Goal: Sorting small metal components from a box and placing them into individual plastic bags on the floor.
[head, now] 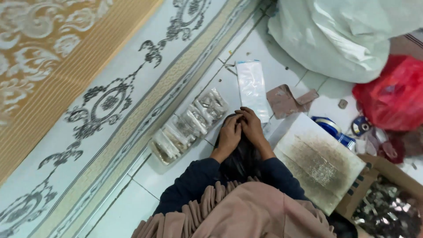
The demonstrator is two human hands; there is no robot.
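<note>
Black bag (pixel 240 154) (long axis toward wearer), both hands' (pixel 241 130) grip atop

Dark navy sleeves behind the left hand (pixel 229 137) and right hand (pixel 252 128), over pleated dusty-pink cloth (pixel 246 211). Black bag (pixel 240 156) between and under both hands. Clear packets (pixel 189 125) with grey-brown contents just left of the left hand. Translucent white pouch (pixel 253 88) just above the right hand. Brownish-pink scrap (pixel 288 100) up and right of it. White slab (pixel 319 161), stained dark brown, right of the right hand. Blue tape roll (pixel 328 125) beyond the slab. Red bag (pixel 392 94) and white sack (pixel 339 35) far upper right. Pale mat (pixel 110 101) with grey scrollwork, tan stripes, far left. Brown cardboard box (pixel 383 194), silvery bits inside, lower right.
</note>
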